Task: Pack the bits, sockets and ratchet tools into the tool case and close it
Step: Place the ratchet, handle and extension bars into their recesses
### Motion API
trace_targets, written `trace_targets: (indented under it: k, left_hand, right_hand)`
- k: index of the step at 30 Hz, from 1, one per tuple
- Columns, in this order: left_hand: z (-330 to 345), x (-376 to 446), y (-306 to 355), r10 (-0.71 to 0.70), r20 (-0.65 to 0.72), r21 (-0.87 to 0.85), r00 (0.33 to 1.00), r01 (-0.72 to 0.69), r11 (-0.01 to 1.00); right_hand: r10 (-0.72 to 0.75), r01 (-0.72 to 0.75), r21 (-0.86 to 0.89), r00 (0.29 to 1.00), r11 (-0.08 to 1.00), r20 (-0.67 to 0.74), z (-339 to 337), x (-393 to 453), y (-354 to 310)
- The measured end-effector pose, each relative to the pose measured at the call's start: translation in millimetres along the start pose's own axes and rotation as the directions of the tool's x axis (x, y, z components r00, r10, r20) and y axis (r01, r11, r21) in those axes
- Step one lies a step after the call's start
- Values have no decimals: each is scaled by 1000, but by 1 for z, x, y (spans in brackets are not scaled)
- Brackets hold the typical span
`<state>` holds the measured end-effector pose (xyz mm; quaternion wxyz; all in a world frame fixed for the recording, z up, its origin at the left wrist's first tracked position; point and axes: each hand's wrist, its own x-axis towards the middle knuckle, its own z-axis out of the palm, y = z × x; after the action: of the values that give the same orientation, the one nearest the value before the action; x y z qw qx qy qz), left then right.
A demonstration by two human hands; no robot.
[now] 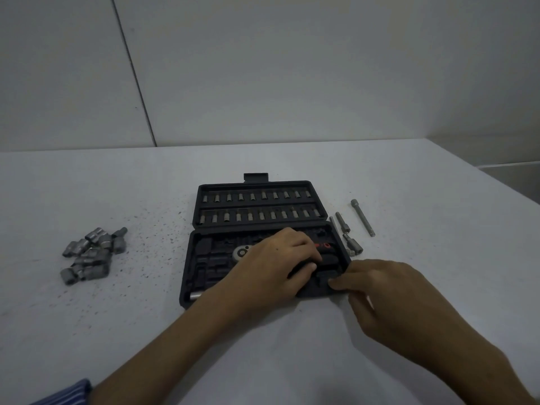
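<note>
The black tool case (201, 267) lies open on the white table, its lid (317, 200) flat behind with two rows of bits (257, 206) seated in it. My left hand (277, 258) is over the lower tray, fingers curled on the black and red ratchet handle (324, 246); the ratchet's round silver head (242, 252) shows left of my knuckles. My right hand (377, 287) rests at the case's front right corner, fingertips touching its edge, holding nothing. A heap of loose sockets (92, 255) lies far left. Extension bars and adapters (350, 229) lie right of the case.
A long extension bar (363, 217) lies farthest right. Dark specks dot the table (146, 331) left of the case. The table's right edge runs diagonally at the far right; a wall stands behind. A striped sleeve (70, 393) shows at the bottom left.
</note>
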<state>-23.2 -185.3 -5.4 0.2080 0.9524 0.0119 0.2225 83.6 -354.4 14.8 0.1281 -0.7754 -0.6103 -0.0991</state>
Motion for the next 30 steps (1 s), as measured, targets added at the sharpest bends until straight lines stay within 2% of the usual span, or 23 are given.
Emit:
trace_targets:
  k: [7,17,26,30]
  left_hand:
    - [0,0,2,5,-3,10,1000,-5,1000]
    - [1,1,0,-1,-18,4,1000,1,1000]
    - [2,5,1,-2,-24,20,1000,3,1000]
    - [4,12,2,-18,-37,30,999,19,999]
  right_hand:
    - [20,-17,204,1000,979,-15,7,-10,16]
    - [0,19,245,997,969,-78,14,-10,23]
    - [44,-34,345,999,938,-20,7,-6,27]
    - [70,-69,288,998,955,7,8,1,28]
